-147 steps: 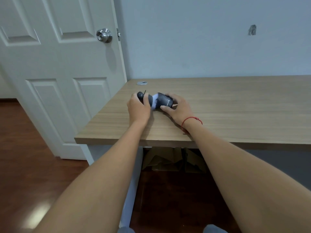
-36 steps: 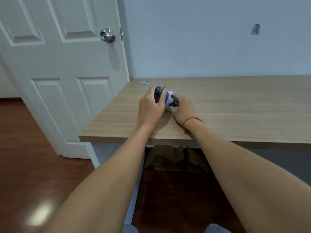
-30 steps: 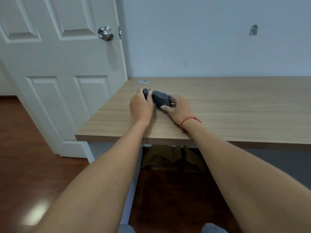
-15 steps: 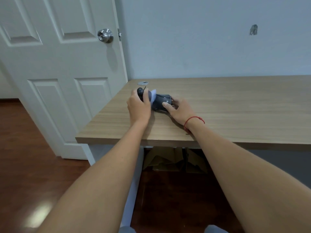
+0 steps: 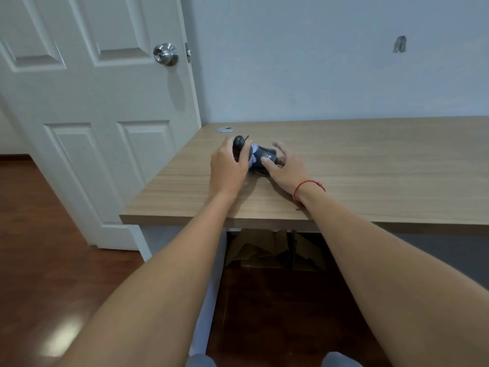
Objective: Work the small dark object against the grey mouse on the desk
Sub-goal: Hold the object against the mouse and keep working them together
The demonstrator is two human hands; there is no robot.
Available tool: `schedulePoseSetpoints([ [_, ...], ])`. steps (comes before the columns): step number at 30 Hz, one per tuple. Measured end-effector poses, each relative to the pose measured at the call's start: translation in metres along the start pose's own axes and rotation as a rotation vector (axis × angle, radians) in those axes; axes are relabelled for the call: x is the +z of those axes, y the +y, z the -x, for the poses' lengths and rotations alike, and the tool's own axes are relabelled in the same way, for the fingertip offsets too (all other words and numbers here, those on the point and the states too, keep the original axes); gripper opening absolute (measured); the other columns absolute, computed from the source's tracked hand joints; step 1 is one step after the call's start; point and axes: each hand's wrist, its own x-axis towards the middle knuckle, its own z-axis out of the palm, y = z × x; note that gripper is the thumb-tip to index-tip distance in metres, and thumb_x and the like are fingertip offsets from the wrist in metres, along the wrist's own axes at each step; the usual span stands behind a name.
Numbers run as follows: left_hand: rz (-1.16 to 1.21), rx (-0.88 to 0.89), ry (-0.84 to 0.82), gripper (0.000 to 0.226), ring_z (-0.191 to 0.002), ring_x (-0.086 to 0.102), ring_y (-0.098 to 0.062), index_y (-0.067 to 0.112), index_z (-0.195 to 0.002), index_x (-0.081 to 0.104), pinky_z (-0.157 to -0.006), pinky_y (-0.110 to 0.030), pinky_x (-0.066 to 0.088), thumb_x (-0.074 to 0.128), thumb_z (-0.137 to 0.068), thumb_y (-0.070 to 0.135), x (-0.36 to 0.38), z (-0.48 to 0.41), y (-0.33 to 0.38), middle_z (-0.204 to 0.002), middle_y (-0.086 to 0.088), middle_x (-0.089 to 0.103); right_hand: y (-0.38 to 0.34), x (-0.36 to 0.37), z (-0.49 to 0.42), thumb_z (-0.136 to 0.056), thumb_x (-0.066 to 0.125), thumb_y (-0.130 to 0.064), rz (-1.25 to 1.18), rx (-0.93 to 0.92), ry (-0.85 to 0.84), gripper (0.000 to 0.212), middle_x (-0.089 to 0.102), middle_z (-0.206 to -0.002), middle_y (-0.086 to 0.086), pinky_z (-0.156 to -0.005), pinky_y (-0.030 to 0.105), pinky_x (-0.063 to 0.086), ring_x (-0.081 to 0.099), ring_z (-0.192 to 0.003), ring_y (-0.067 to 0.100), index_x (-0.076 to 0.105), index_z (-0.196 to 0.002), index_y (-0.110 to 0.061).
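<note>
Head view, fingers: left hand (image 5: 229, 165) fingers curled around the small dark object (image 5: 239, 142); right hand (image 5: 284, 169) fingers spread loosely, thumb tip resting on the grey mouse (image 5: 263, 160).
Mouse: lies on the desk (image 5: 370, 165) between both hands, long axis running left to right, a pale patch at its left end.
Key relation: the object sits just left of the mouse, touching or nearly so; the left hand is nearer.

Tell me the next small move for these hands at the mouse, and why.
Probably settle the right hand back around the grey mouse on the desk: its fingers are spread, only the thumb touching, while the left hand presses the small dark object against it.
</note>
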Motion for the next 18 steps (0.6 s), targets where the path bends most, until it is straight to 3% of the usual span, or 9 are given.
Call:
schedulePoseSetpoints([
  [5,-0.172,-0.179,0.009,0.025,-0.072,0.046,-0.021,0.007,-0.086,0.055,-0.062,-0.023,0.03,0.053,-0.095,0.029,0.004,-0.006,-0.014,-0.078,-0.005,0.055,-0.006,0.001,0.004,-0.096,0.051,-0.023,0.024,-0.033,-0.025,0.044,0.057,-0.135,0.009,-0.096,0.024,0.039,0.054,-0.123,0.024,0.049,-0.14,-0.019],
  [10,-0.143,-0.089,-0.037,0.028,-0.064,0.048,-0.02,0.011,-0.076,0.047,-0.059,-0.027,0.033,0.053,-0.095,0.03,0.006,-0.004,-0.01,-0.07,-0.004,0.053,-0.008,-0.002,0.005,-0.095,0.054,-0.026,0.039,-0.019,0.013,0.042,0.058,-0.132,0.005,-0.091,0.021,0.036,0.055,-0.116,0.019,0.053,-0.136,-0.015],
  [13,-0.156,-0.099,-0.039,0.026,-0.066,0.048,-0.023,0.011,-0.077,0.047,-0.061,-0.028,0.033,0.053,-0.095,0.03,0.006,-0.005,-0.012,-0.071,-0.005,0.053,-0.005,-0.001,0.007,-0.085,0.067,-0.037,0.043,-0.008,0.003,0.052,0.061,-0.124,0.002,-0.09,0.023,0.04,0.058,-0.111,0.018,0.054,-0.132,-0.016],
  [16,-0.109,-0.072,-0.036,0.025,-0.065,0.049,-0.02,0.011,-0.077,0.05,-0.06,-0.028,0.037,0.055,-0.094,0.029,0.004,-0.004,-0.009,-0.07,-0.003,0.053,-0.004,-0.002,0.009,-0.075,0.08,-0.028,0.042,0.006,-0.001,0.069,0.058,-0.123,0.001,-0.09,0.021,0.039,0.055,-0.111,0.016,0.049,-0.136,-0.014],
  [18,-0.006,0.02,-0.022,0.022,-0.061,0.052,-0.014,0.01,-0.081,0.056,-0.06,-0.02,0.042,0.059,-0.092,0.028,0.003,0.0,0.0,-0.07,0.0,0.055,-0.005,-0.003,0.009,-0.075,0.08,-0.021,0.04,0.019,-0.008,0.068,0.057,-0.116,-0.001,-0.086,0.02,0.039,0.054,-0.105,0.014,0.049,-0.135,-0.013],
])
